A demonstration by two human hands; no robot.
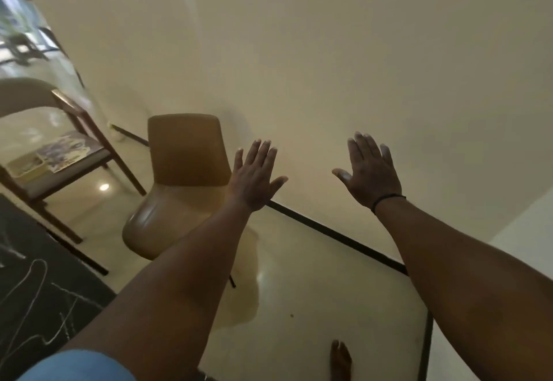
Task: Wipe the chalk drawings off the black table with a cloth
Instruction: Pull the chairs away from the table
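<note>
Clearly we have wiped nothing yet: from the head view, white chalk drawings [36, 297] still cover the black table [18, 222] at lower left, and we see no cloth anywhere. Our left hand [254, 180] and right hand [371, 174] are raised toward the cream wall [329, 51], fingers straight and spread, holding nothing, beside a tan moulded chair [179, 183].

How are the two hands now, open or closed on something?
Both open. The left hand and the right hand are raised with straight, spread fingers and hold nothing; no cloth is in view.
</note>
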